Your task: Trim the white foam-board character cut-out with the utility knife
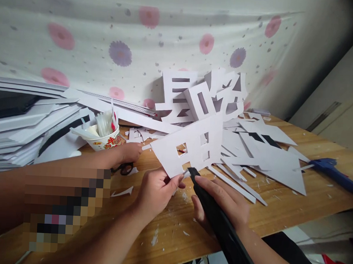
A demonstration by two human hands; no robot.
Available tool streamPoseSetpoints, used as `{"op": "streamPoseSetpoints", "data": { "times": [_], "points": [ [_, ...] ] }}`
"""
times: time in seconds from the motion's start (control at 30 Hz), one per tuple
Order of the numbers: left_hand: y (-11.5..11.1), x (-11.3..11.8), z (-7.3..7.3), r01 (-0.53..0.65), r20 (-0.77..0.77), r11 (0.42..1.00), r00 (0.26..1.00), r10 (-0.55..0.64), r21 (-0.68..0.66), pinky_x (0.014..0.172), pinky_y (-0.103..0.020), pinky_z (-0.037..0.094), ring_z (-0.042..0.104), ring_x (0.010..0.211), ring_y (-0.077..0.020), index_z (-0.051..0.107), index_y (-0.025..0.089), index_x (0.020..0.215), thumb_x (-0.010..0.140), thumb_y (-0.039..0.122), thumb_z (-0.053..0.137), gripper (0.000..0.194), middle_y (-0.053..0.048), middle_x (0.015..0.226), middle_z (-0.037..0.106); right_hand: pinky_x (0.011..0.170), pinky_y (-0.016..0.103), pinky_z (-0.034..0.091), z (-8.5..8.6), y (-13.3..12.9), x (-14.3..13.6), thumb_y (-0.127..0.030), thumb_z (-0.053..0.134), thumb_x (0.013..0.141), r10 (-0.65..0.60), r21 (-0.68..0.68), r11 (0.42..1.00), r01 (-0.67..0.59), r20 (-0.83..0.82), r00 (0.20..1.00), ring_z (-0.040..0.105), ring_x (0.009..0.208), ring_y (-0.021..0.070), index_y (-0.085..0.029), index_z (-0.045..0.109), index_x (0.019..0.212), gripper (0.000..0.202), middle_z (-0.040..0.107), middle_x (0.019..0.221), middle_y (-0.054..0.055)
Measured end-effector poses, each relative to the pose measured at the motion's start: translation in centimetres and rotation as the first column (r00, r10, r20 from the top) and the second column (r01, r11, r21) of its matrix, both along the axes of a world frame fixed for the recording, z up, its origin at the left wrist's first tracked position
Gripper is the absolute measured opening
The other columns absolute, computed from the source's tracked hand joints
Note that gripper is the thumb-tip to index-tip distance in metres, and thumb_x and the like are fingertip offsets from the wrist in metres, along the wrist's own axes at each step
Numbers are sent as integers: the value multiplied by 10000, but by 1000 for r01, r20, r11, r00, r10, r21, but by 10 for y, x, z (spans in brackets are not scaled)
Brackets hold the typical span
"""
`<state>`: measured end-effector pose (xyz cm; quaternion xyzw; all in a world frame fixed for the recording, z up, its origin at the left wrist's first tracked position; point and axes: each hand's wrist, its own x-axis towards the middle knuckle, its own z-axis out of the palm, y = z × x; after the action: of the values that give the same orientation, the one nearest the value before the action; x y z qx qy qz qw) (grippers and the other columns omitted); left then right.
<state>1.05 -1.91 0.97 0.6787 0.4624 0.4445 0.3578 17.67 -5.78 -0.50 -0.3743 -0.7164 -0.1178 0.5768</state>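
My left hand (pixel 157 190) pinches the lower left edge of a white foam board sheet (pixel 190 142), which stands tilted above the table. Several square openings are cut through the sheet. In my right hand (pixel 229 201) is a long black tool (pixel 216 217), its fingers wrapped along the body. The tool's front end meets the sheet's lower edge beside an opening, close to my left fingertips; I cannot make out a blade there.
Another person's hand (pixel 131 151) rests at left, near black scissors handles (pixel 125 168). Behind it stands a paper tub (pixel 105 142) of glue sticks. White cut-out letters (pixel 178 92) pile at the back; board scraps (pixel 281 169) and a blue glue gun (pixel 337 174) lie right.
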Motion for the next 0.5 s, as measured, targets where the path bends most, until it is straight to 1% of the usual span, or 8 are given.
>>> {"op": "streamPoseSetpoints", "data": {
  "times": [0.1, 0.2, 0.33, 0.43, 0.5],
  "points": [
    [0, 0, 0, -14, -29, 998, 999, 16, 58, 587, -256, 529, 709, 624, -198, 728, 174, 700, 825, 284, 628, 194, -43, 682, 750, 511, 239, 508, -1, -2, -1, -145, 629, 782, 28, -19, 999, -28, -11, 1000, 616, 558, 136, -189, 629, 1125, 346, 661, 708, 29],
    [1, -1, -2, -30, -55, 993, 998, 36, 114, 587, -263, 528, 705, 617, -197, 733, 190, 691, 827, 287, 626, 198, -26, 677, 749, 495, 241, 490, -1, -3, -1, -141, 620, 794, 56, -20, 998, -57, -27, 998, 592, 539, 133, -171, 627, 1125, 333, 637, 686, 27],
    [0, -4, 1, -30, -81, 987, 996, 43, 160, 574, -278, 530, 702, 611, -201, 736, 206, 671, 831, 285, 613, 217, -17, 667, 746, 525, 232, 523, 7, -3, 1, -103, 607, 785, 104, -60, 993, -104, -12, 995, 635, 578, 137, -145, 626, 1107, 325, 669, 729, 49],
    [0, -1, 1, -27, -91, 990, 995, 40, 139, 565, -291, 532, 710, 630, -217, 732, 215, 653, 816, 292, 623, 210, -26, 680, 751, 544, 233, 540, 10, -3, 0, -84, 602, 777, 114, -88, 990, -114, -2, 993, 659, 597, 143, -158, 634, 1070, 304, 688, 744, 51],
    [1, 4, -2, -38, -77, 995, 996, 45, 88, 571, -304, 538, 712, 637, -226, 726, 211, 659, 814, 307, 618, 211, -36, 689, 753, 530, 234, 537, 9, -3, 1, -107, 597, 787, 103, -90, 991, -104, -13, 995, 654, 584, 143, -169, 645, 1051, 275, 688, 744, 50]
  ]
}}
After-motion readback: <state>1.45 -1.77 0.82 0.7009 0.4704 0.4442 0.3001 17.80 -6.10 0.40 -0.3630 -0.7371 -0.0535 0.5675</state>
